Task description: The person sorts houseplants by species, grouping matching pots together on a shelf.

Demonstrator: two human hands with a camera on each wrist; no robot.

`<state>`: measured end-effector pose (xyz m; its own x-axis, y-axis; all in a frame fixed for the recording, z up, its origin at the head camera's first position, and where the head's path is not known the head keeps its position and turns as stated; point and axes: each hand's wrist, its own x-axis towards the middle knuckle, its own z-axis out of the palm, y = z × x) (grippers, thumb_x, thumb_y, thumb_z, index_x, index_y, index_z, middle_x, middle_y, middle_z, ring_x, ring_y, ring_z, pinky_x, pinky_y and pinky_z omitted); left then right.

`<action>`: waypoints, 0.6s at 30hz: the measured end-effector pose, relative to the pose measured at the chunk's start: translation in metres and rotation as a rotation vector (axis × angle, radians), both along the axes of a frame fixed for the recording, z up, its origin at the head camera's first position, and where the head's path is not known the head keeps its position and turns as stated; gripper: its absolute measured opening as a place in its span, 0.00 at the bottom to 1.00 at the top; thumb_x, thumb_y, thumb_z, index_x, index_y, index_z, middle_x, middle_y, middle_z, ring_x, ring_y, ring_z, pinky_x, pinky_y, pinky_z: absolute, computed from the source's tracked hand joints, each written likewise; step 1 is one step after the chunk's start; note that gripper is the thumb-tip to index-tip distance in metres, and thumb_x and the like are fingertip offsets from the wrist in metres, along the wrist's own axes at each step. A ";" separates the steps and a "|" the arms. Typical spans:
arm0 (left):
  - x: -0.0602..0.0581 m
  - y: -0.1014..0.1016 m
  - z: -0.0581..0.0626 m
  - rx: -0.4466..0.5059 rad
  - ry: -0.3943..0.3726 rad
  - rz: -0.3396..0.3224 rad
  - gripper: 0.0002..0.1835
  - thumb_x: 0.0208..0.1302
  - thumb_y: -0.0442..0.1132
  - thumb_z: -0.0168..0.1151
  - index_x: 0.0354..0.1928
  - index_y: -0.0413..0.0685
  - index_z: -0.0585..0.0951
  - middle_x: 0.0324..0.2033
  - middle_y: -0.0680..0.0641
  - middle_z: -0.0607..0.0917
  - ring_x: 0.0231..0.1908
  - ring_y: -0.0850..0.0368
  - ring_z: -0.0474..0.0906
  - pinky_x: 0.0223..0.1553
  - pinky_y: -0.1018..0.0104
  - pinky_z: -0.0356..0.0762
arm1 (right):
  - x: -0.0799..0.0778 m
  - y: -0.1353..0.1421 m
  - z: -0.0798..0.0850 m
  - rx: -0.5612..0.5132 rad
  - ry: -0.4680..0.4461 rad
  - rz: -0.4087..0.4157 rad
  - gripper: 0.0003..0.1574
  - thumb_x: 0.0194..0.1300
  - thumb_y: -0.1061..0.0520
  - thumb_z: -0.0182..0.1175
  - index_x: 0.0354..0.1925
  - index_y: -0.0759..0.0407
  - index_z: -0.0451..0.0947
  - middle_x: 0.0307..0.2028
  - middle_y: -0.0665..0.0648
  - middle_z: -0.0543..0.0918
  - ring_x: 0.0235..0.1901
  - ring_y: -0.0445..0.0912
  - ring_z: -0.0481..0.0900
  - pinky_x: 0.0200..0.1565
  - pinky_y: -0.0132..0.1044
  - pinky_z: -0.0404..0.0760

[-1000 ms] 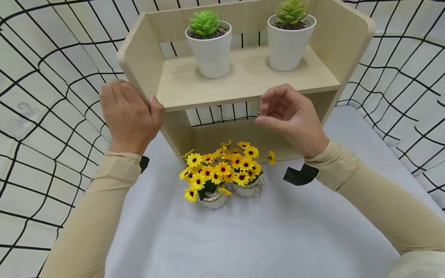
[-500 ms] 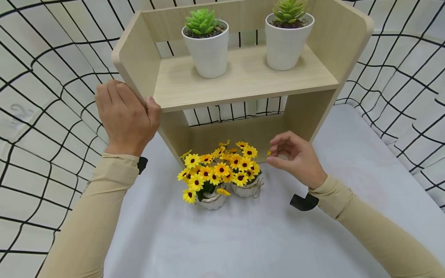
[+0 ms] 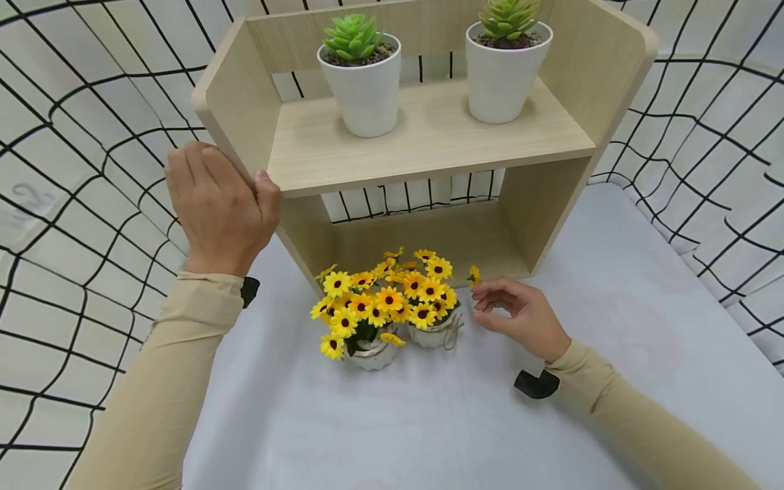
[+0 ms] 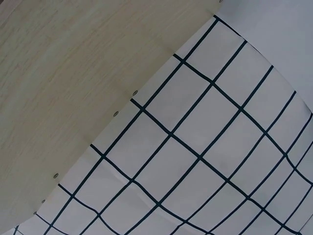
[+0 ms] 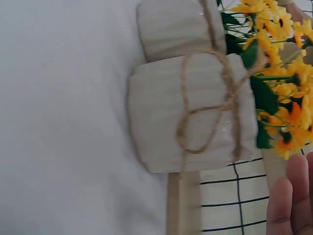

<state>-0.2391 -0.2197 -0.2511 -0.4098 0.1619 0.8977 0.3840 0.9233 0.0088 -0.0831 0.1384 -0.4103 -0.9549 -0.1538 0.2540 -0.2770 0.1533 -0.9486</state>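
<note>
My left hand (image 3: 220, 211) grips the left side panel of a light wooden two-tier shelf (image 3: 367, 167), its thumb lying near the front edge. The panel's pale outer face (image 4: 88, 83) fills the upper left of the left wrist view. Beside the right-hand flower pot (image 3: 433, 335), my right hand (image 3: 520, 316) hovers with loosely curved fingers and holds nothing. That white pot, tied with twine, carries yellow artificial daisies (image 3: 431, 289). A second white flower pot (image 3: 372, 356) stands just left of it. Some right-hand fingers (image 5: 279, 208) show at the lower right of the right wrist view.
On the upper board stand two white pots with green succulents, one left (image 3: 367, 92) and one right (image 3: 505, 75). A black wire grid (image 3: 73, 224) with white sheeting surrounds the shelf. A white cloth (image 3: 429, 422) covers the surface in front.
My right hand has come down from the upper board's front edge to beside the right flower pot. The left hand keeps its hold on the shelf; the camera view shifts slightly.
</note>
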 end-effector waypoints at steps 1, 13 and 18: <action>0.000 0.000 0.000 0.001 -0.001 0.000 0.24 0.62 0.48 0.35 0.41 0.28 0.68 0.37 0.28 0.72 0.39 0.35 0.61 0.44 0.44 0.56 | 0.001 0.000 -0.003 0.002 -0.006 0.004 0.24 0.54 0.68 0.67 0.51 0.67 0.77 0.45 0.49 0.83 0.41 0.42 0.82 0.47 0.30 0.82; -0.001 0.001 -0.001 0.017 0.001 -0.005 0.25 0.62 0.49 0.35 0.41 0.29 0.68 0.37 0.29 0.72 0.39 0.35 0.61 0.44 0.44 0.56 | -0.002 0.000 -0.034 0.060 -0.087 -0.025 0.34 0.55 0.62 0.69 0.61 0.65 0.73 0.57 0.67 0.78 0.52 0.53 0.81 0.50 0.33 0.82; -0.001 0.001 -0.001 0.022 0.004 -0.007 0.25 0.61 0.49 0.35 0.40 0.29 0.68 0.36 0.29 0.71 0.38 0.35 0.60 0.44 0.45 0.55 | -0.008 -0.002 -0.040 0.080 -0.109 -0.026 0.36 0.55 0.60 0.70 0.61 0.62 0.72 0.60 0.64 0.77 0.56 0.58 0.79 0.51 0.33 0.82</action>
<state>-0.2405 -0.2186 -0.2520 -0.4048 0.1450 0.9028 0.3905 0.9202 0.0273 -0.0910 0.1360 -0.4506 -0.9800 -0.1440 0.1370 -0.1683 0.2350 -0.9573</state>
